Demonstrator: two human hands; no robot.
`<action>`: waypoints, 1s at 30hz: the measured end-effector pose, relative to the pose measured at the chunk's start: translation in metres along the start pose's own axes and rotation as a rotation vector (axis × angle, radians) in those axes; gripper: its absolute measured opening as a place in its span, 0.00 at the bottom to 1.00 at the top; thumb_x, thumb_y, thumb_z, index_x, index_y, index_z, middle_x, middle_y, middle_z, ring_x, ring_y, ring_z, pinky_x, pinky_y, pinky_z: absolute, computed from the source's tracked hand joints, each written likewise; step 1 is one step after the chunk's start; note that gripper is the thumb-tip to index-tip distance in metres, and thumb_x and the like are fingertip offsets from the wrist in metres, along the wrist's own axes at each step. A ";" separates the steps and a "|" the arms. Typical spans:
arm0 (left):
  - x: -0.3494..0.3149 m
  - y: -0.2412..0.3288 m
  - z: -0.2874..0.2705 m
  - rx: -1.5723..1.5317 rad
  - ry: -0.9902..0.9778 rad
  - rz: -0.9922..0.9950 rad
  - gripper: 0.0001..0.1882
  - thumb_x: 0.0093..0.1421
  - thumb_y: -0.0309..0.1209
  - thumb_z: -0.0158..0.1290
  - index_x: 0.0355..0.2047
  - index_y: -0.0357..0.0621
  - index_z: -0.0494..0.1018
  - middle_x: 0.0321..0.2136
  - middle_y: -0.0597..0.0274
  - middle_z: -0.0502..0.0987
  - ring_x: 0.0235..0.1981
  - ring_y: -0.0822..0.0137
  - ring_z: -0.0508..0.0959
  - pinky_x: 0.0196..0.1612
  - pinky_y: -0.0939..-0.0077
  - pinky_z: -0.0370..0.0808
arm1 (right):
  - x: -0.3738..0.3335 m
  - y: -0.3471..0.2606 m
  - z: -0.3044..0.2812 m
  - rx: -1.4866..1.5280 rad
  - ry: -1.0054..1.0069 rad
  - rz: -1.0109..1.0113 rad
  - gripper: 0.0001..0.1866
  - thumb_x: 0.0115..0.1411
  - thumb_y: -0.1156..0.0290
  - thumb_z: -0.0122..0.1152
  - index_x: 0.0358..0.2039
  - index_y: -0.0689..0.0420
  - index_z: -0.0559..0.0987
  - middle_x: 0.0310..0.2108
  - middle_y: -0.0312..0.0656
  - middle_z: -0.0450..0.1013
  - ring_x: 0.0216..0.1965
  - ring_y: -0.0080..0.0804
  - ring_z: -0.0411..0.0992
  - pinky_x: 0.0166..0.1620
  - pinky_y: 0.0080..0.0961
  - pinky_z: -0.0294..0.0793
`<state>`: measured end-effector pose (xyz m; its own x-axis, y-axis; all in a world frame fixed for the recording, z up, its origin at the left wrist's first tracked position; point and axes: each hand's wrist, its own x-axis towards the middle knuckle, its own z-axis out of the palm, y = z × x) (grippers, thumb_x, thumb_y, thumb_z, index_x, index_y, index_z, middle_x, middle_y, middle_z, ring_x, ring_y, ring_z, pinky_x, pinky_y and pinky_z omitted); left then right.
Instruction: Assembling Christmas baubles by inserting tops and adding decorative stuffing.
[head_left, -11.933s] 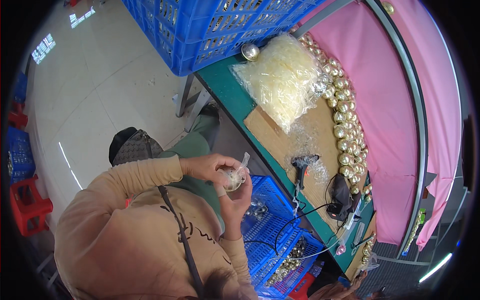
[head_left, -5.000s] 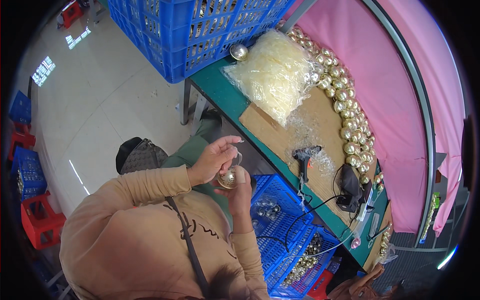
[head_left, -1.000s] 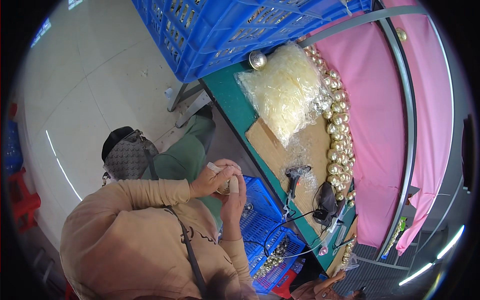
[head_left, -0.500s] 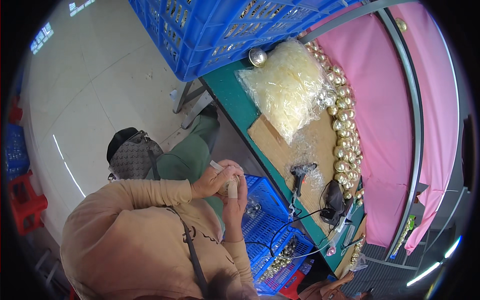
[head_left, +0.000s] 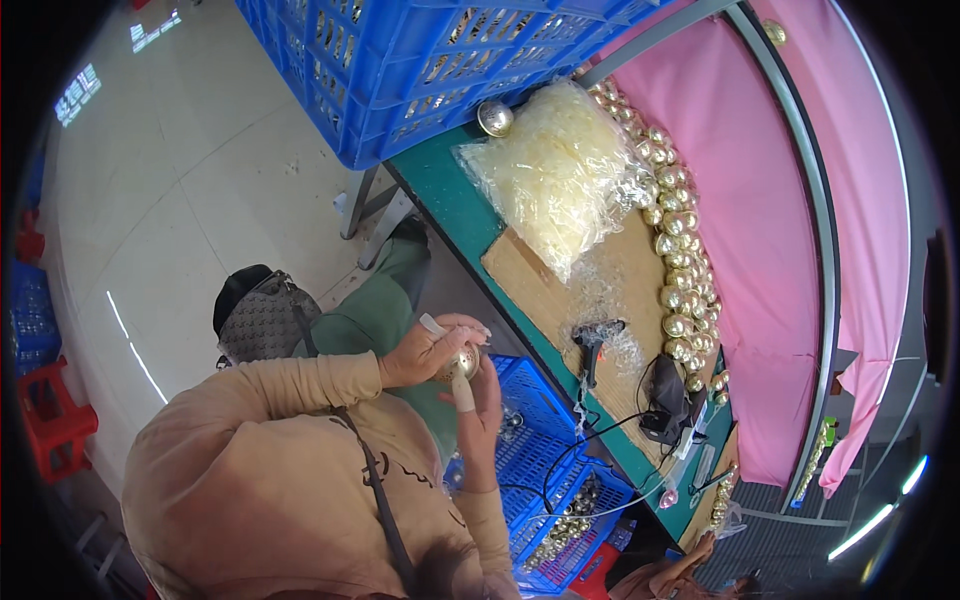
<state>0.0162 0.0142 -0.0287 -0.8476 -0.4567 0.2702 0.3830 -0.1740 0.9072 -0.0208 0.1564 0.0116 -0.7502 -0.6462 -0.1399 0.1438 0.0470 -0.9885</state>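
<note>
Close in front of my torso, both hands grip a shiny pale-gold ball (head_left: 461,364) with small dark marks on its surface. My left hand (head_left: 428,353) wraps over its upper side, the thumb lying across it. On the lower right, my right hand (head_left: 482,405) presses against the ball, one finger wrapped in whitish tape. A pale strip (head_left: 433,325) shows at the left hand's fingers. On the table, several similar gold balls (head_left: 677,300) lie in a long row along the pink cloth. A black tool with an orange-red spot (head_left: 593,350) lies on the cardboard.
A clear bag of pale yellowish pieces (head_left: 545,165) lies on the green table (head_left: 440,185), beside a large blue crate (head_left: 390,90). Cables run over the table edge near a dark device (head_left: 668,400). Blue baskets (head_left: 545,405) stand below. Another person's hand (head_left: 702,548) is at lower right.
My hands have shifted slightly around the ball, uncovering more of its surface. The right hand has moved a little down. The whole view has shifted slightly.
</note>
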 end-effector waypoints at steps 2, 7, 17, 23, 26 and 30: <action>0.007 0.003 0.002 -0.016 -0.041 -0.005 0.17 0.66 0.32 0.36 0.37 0.34 0.73 0.43 0.54 0.71 0.41 0.67 0.73 0.44 0.75 0.70 | -0.001 -0.011 -0.035 -0.338 -0.010 -0.144 0.19 0.61 0.70 0.50 0.52 0.61 0.68 0.44 0.42 0.70 0.43 0.30 0.71 0.42 0.25 0.73; 0.016 0.006 -0.001 0.054 -0.027 0.091 0.17 0.65 0.33 0.39 0.37 0.32 0.73 0.42 0.56 0.72 0.39 0.69 0.74 0.42 0.77 0.70 | 0.047 -0.052 -0.104 -0.744 0.509 -0.359 0.15 0.59 0.69 0.55 0.44 0.65 0.72 0.41 0.48 0.71 0.43 0.35 0.69 0.46 0.26 0.67; 0.031 0.013 0.003 0.060 -0.063 0.043 0.17 0.66 0.34 0.37 0.36 0.34 0.73 0.42 0.55 0.71 0.39 0.69 0.73 0.43 0.76 0.70 | 0.105 -0.043 -0.157 -1.353 0.552 -0.162 0.34 0.41 0.52 0.69 0.42 0.64 0.71 0.37 0.53 0.71 0.41 0.51 0.68 0.44 0.41 0.67; 0.040 0.010 0.006 0.103 -0.073 0.034 0.17 0.66 0.34 0.37 0.36 0.35 0.73 0.41 0.56 0.72 0.40 0.69 0.73 0.43 0.77 0.70 | 0.107 -0.038 -0.172 -1.251 0.495 -0.065 0.30 0.40 0.48 0.69 0.34 0.62 0.75 0.33 0.50 0.72 0.34 0.46 0.70 0.38 0.36 0.70; 0.042 0.013 0.010 0.088 -0.075 0.046 0.18 0.66 0.35 0.37 0.35 0.35 0.73 0.40 0.56 0.72 0.39 0.69 0.73 0.43 0.77 0.70 | 0.112 -0.046 -0.194 -1.189 0.327 -0.110 0.25 0.43 0.53 0.67 0.31 0.62 0.75 0.25 0.47 0.71 0.28 0.41 0.70 0.33 0.33 0.70; 0.043 0.011 0.007 0.104 -0.068 0.036 0.18 0.66 0.35 0.37 0.35 0.35 0.73 0.39 0.56 0.73 0.39 0.68 0.74 0.43 0.77 0.70 | 0.096 -0.055 -0.191 -0.478 0.290 0.005 0.15 0.50 0.63 0.61 0.31 0.63 0.74 0.20 0.40 0.69 0.20 0.27 0.68 0.25 0.24 0.68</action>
<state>-0.0190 -0.0015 -0.0050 -0.8582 -0.4002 0.3216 0.3767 -0.0652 0.9240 -0.2240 0.2368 0.0418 -0.9067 -0.4125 -0.0883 -0.1099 0.4331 -0.8946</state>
